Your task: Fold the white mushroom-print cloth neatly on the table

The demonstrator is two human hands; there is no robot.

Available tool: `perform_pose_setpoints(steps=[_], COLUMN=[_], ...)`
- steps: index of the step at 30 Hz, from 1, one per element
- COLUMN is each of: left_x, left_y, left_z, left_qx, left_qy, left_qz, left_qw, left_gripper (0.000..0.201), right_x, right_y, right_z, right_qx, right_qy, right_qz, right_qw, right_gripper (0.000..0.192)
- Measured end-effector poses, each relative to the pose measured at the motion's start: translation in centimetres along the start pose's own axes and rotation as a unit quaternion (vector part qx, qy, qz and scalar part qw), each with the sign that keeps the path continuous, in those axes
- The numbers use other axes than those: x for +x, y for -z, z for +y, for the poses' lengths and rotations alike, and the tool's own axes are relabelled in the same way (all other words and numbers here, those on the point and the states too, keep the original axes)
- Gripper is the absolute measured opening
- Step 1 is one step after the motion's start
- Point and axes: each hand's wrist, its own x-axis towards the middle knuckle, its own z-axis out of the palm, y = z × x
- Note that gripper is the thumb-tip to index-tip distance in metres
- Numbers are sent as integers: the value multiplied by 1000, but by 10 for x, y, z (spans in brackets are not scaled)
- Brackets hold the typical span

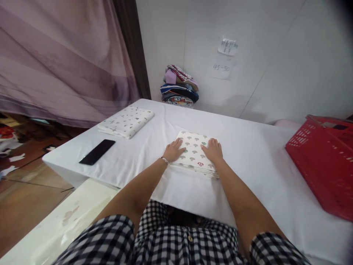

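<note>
A folded white cloth (193,151) printed with grey mushroom shapes and a few green and red motifs lies on the white-covered table (242,158) in front of me. My left hand (173,150) rests flat on its left edge, fingers stretched out. On the right edge lies my right hand (213,150), also flat with the fingers spread. Several layers show along the cloth's near edge. Farther left on the table is another folded white cloth (128,121) with small dark prints, apart from both hands.
A black phone (97,152) lies near the table's left edge. At the right stands a red plastic basket (322,165). Beyond the far edge is a stack of folded fabrics (179,86) against the wall. A pale surface (68,221) adjoins at lower left.
</note>
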Motion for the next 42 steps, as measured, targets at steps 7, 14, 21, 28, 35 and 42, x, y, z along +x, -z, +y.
perform_pose_setpoints(steps=[7,14,21,28,35,42], left_x=[3,2,-41,-86,-89,-88], left_y=[3,9,-1,-16,-14,-16], left_z=[6,14,21,12,18,19], left_qx=[11,17,15,-75,-18,16], left_qy=[3,10,-9,-62,-148,-158], left_qz=[-3,-13,103,163,169,176], left_qw=[1000,1000,994,982,974,971], left_gripper=[58,58,42,35,28,27], right_x=[-30,-61,-55,-58,-93,-102], right_y=[13,4,5,4,1,5], right_z=[-15,-16,-15,-8,2,-3], right_qx=[-14,-8,16,179,233,172], right_qy=[49,88,89,139,305,312], right_qz=[-2,0,11,53,76,82], right_qw=[999,996,996,972,920,931], right_gripper=[63,57,53,40,31,26])
